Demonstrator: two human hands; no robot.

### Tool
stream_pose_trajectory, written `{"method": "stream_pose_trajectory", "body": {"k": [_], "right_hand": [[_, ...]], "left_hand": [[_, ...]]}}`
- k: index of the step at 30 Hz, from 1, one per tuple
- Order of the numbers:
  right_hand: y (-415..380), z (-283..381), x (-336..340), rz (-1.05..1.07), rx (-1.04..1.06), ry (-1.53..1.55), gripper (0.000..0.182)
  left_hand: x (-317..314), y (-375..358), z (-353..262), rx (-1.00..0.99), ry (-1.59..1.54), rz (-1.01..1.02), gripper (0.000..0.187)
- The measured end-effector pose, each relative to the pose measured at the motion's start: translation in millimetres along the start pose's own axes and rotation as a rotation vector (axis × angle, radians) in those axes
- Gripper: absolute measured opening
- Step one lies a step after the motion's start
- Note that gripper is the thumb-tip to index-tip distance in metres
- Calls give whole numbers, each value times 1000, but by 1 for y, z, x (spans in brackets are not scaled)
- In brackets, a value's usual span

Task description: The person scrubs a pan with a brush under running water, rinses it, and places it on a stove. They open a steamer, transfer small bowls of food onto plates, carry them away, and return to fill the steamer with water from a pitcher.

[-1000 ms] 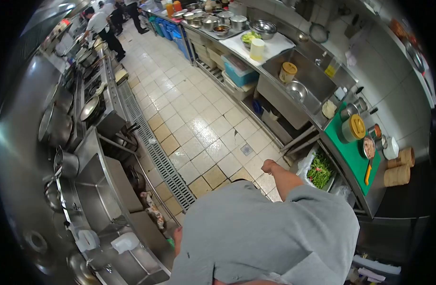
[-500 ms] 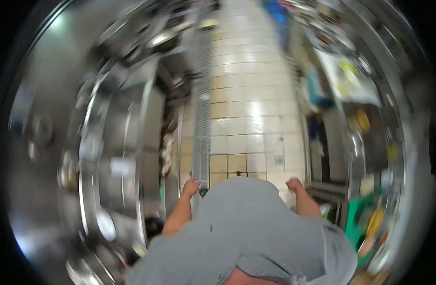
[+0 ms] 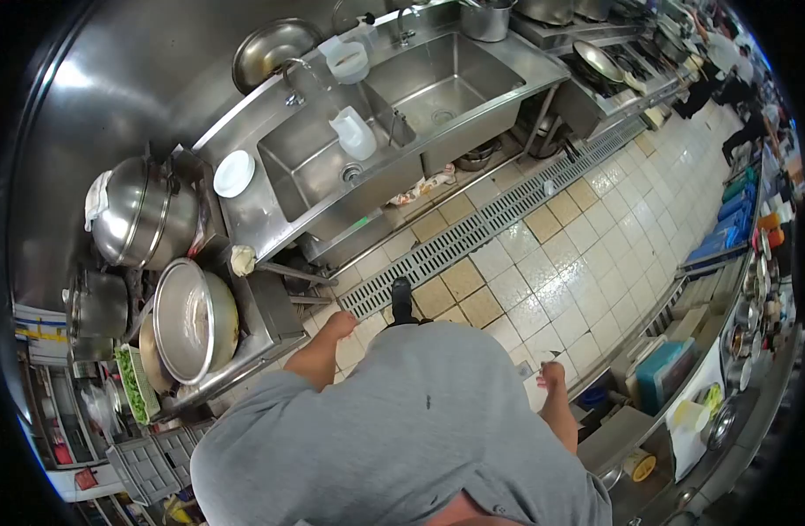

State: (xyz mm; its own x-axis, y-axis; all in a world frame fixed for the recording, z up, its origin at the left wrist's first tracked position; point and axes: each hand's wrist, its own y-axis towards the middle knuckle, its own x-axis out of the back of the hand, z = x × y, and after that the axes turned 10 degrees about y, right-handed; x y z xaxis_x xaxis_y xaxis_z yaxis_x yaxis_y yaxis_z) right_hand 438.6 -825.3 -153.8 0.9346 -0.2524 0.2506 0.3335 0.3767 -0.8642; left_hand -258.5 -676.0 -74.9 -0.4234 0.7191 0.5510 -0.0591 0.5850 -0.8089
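My left hand hangs low beside my body, above the tiled floor near the drain grate. Its fingers look curled together, and nothing shows in them. On the other side, my right hand is also lowered, close to the counter on the right. Its fingers are closed around something small; a dark pointed bit sticks out above them, too small to name. Neither hand touches a counter or the sink. A dark shoe of mine stands by the grate.
Water runs from a faucet near a white jug. A large metal bowl and a domed steamer stand left. A wok sits on the far stove. People work at upper right. A teal container is under the right counter.
My view has turned left, from along the aisle toward the sink, and is now sharp instead of blurred. Both hands stay low at my sides.
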Motion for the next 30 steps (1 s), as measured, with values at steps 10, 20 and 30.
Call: {"method": "stream_pose_trajectory", "body": {"k": [10, 20, 30], "right_hand": [[35, 147, -134, -50, 771, -715, 25], [-86, 158, -217, -152, 416, -574, 35], [-104, 20, -207, -113, -38, -719, 36]], "left_hand": [[-35, 83, 113, -665, 194, -125, 28], [72, 191, 69, -612, 101, -332, 21], [157, 183, -17, -221, -483, 233, 18]]}}
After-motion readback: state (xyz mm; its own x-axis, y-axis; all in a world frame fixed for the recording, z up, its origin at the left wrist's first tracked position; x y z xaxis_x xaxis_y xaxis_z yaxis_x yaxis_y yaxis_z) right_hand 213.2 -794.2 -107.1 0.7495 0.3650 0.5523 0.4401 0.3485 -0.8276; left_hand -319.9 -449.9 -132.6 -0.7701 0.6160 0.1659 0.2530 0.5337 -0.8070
